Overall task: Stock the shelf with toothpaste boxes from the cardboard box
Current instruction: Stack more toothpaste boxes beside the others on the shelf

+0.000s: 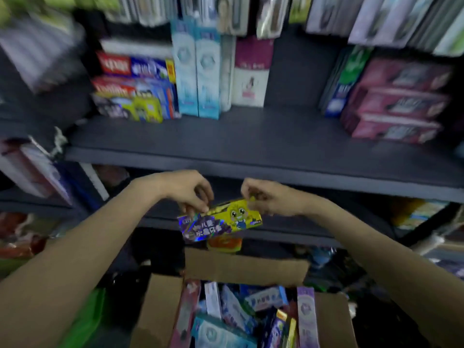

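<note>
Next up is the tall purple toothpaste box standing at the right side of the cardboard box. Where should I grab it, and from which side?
Take the purple toothpaste box by its top end, coming straight down from above. It stands nearly upright against the right wall of the cardboard box, so the top sticks up free while other boxes crowd its lower part. Pinch across the narrow sides, probably with the right hand.

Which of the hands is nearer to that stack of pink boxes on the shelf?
The right hand. It holds the right end of the yellow and purple toothpaste box, below and left of the pink boxes. The left hand grips the other end, farther left.
</note>
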The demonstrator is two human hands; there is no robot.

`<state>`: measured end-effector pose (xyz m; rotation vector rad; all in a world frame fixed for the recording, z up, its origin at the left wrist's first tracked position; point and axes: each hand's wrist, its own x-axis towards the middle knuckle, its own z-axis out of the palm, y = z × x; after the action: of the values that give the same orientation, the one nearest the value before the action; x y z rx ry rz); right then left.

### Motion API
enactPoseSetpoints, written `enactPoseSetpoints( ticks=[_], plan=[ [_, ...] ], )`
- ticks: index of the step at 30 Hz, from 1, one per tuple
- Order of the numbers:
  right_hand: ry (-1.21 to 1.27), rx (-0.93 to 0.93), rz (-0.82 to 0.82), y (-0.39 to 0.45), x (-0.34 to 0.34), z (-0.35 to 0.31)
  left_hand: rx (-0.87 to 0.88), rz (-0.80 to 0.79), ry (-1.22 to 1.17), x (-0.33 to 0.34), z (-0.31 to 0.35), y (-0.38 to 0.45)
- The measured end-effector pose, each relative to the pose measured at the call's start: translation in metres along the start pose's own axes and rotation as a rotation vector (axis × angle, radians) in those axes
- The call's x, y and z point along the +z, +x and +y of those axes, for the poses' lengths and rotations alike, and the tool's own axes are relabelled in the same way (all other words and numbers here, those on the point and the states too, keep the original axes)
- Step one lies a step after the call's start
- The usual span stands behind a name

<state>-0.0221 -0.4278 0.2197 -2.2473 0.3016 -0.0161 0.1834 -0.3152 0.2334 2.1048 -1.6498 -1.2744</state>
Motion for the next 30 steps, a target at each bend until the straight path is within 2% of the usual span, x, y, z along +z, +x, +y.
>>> enactPoseSetpoints(
  ticks=[3,5,10,12,15,19,30],
  plan=[
    [0.059,-0.057,0.119,0.018,-0.026,-0.039,0.072,0.18,0.016,-0.044,0.017,-0.031],
    [0.07,-0.066,0.225,0.038,-0.039,-0.058,0.121,0.357,0.028,-0.069,0.018,-0.047],
    [0.193,0.04,0.413,0.101,-0.041,-0.078,0.161,0.925,-0.092,-0.098,-0.011,-0.057],
    [0.291,0.094,0.434,0.121,-0.04,-0.08,0.108,1.051,-0.169,-0.098,-0.03,-0.054],
    [0.336,0.145,0.402,0.137,-0.042,-0.084,-0.015,1.068,-0.129,-0.094,-0.058,-0.051],
    [0.275,0.176,0.386,0.153,-0.039,-0.083,-0.083,1.086,-0.095,-0.085,-0.075,-0.047],
    [0.045,0.202,0.507,0.227,-0.009,-0.1,-0.161,0.998,0.01,-0.081,-0.089,-0.034]
  ],
)
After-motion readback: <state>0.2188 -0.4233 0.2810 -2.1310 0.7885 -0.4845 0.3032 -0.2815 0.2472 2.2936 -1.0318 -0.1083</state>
